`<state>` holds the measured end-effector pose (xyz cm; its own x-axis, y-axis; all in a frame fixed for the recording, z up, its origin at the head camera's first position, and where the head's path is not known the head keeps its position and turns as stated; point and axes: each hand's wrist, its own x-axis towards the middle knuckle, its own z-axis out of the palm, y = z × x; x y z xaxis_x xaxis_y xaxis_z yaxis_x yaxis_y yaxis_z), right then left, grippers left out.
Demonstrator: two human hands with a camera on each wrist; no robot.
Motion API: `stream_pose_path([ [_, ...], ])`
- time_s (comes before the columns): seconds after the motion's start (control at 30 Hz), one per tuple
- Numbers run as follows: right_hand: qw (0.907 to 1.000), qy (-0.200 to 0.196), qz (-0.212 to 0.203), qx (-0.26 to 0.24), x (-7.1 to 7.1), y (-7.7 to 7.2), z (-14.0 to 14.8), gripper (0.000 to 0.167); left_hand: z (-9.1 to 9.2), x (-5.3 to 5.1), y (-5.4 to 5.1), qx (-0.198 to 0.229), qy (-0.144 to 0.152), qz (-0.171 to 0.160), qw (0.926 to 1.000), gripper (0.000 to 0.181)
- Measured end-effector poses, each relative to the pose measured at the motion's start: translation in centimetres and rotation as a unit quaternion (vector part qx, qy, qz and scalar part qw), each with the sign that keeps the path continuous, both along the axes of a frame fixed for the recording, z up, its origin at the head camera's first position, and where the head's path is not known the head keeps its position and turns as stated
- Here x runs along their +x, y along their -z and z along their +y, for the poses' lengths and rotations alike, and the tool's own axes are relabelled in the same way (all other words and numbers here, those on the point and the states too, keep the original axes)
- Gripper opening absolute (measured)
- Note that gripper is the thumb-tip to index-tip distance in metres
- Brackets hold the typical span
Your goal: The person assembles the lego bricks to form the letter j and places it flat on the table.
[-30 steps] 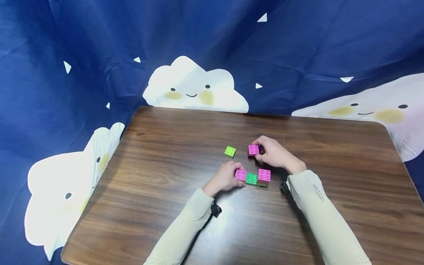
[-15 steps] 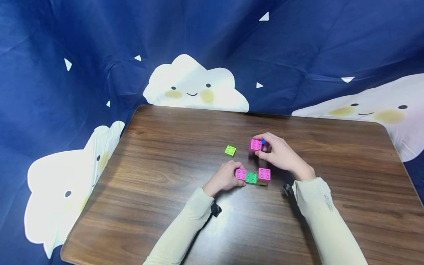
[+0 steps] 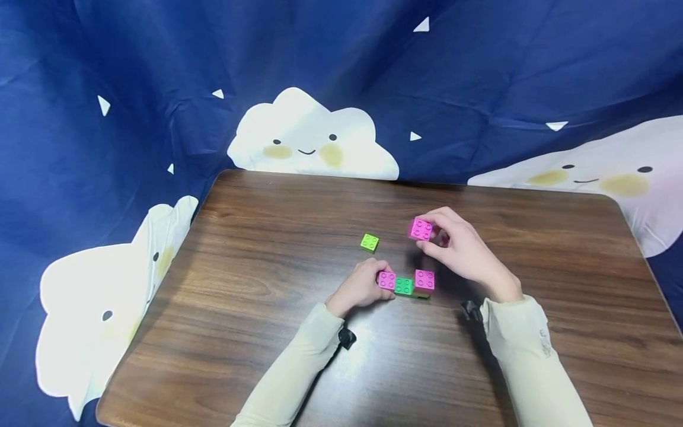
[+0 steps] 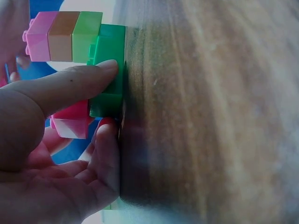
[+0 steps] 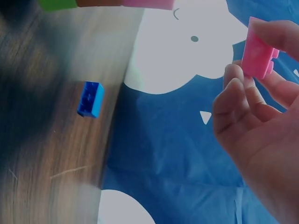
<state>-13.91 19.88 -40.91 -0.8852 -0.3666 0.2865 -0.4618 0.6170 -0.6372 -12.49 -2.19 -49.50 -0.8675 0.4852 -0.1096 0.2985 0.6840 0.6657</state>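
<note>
Worktop [image 3: 267, 249]: left hand [image 3: 363, 284], fingers pinching the brick assembly [image 3: 403, 287] on it; right hand [image 3: 464, 248], fingers pinching a pink four-stud brick [image 3: 421, 229] above it. We reckon a low pass could knock the assembly, a weak pinch drop the brick.

Along your right sleeve [image 3: 533, 365] ran faint grey lettering [image 3: 545, 344], too small and skewed for you to read.

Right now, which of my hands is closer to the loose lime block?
Your left hand. It grips the brick structure, just on the near side of the lime block. Your right hand is farther, raised off to the block's right, holding a pink brick.
</note>
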Motion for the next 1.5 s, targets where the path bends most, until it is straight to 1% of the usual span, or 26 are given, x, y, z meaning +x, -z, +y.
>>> stream_pose_path([
  [0.17, 0.9998, 0.015, 0.005, -0.011, 0.9, -0.6, 0.6, 0.039, -0.1, 0.0, -0.1, -0.003, 0.004, 0.001, 1.0, 0.033],
  [0.33, 0.9993, 0.029, 0.001, -0.023, 1.6, -0.9, 1.2, 0.044, -0.1, -0.1, -0.1, -0.009, 0.015, 0.011, 0.9998, 0.034],
  [0.53, 0.9983, 0.039, -0.016, -0.04, 2.4, -0.8, 1.8, 0.046, -0.1, -0.1, -0.1, -0.004, 0.023, 0.022, 0.9995, 0.034],
  [0.67, 0.9975, 0.038, -0.043, -0.04, 2.9, -0.5, 2.1, 0.047, 0.0, -0.1, -0.1, -0.002, 0.02, 0.016, 0.9997, 0.034],
  [0.83, 0.9969, 0.031, -0.061, -0.038, 3.4, 0.1, 2.3, 0.046, -0.1, -0.2, -0.1, -0.001, 0.017, 0.019, 0.9997, 0.034],
  [1.1, 0.9964, 0.018, -0.072, -0.043, 4.2, 1.1, 2.1, 0.041, -0.1, 0.0, -0.1, -0.001, 0.012, 0.013, 0.9998, 0.033],
  [1.3, 0.9958, -0.005, -0.082, -0.04, 4.6, 1.9, 2.1, 0.043, -0.1, 0.0, 0.1, -0.003, 0.01, 0.01, 0.9999, 0.033],
  [1.5, 0.996, -0.014, -0.081, -0.034, 4.9, 2.7, 1.9, 0.043, 0.0, 0.0, 0.1, -0.003, 0.009, 0.009, 0.9999, 0.033],
])
